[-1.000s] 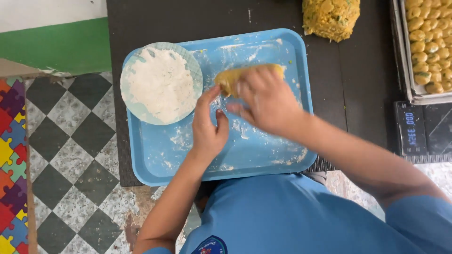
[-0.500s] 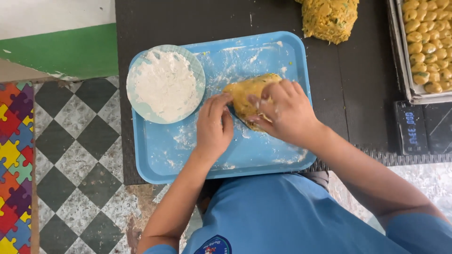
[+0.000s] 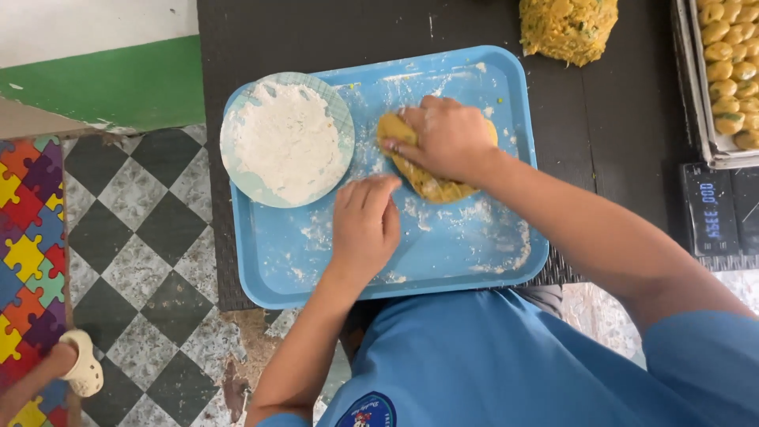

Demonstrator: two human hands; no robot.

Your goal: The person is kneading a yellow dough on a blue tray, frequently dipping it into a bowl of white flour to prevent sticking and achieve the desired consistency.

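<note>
A floury blue tray [image 3: 285, 261] lies on a dark table. On it a flat yellow lump of dough [image 3: 431, 182] sits under my right hand [image 3: 447, 138], which presses down on it with fingers curled over its top. My left hand [image 3: 365, 225] rests flat on the tray just left of and below the dough, fingers together, holding nothing. A plate heaped with white flour [image 3: 286, 138] stands on the tray's left end.
A big yellow mound of mix [image 3: 568, 28] sits at the table's far edge. A metal tray of shaped yellow pieces [image 3: 727, 71] and a digital scale [image 3: 723, 209] are at the right. Checkered floor, puzzle mat and someone's sandalled foot [image 3: 79, 364] lie left.
The dough has gone from held up in both hands to lying on the tray. My right hand now presses it flat; my left hand has come off it onto the tray.
</note>
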